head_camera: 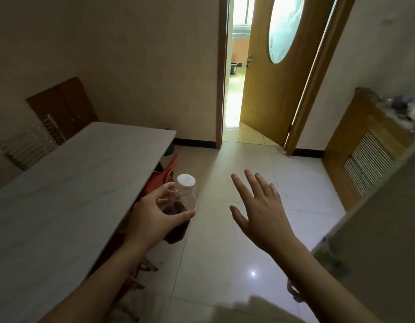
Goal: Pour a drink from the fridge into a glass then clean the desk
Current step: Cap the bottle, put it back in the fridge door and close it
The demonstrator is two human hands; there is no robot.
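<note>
My left hand grips a clear plastic bottle with a white cap and dark brown drink in its lower part. I hold it upright over the floor, just beyond the right edge of the pale grey desk. To the right of the bottle my right hand hovers over the tiles with its fingers spread and nothing in it. No glass is in view.
A red stool is tucked under the desk. A wire rack stands at the desk's far left. A wooden door is ajar ahead. A wooden radiator cover lines the right wall. A pale appliance side rises at right.
</note>
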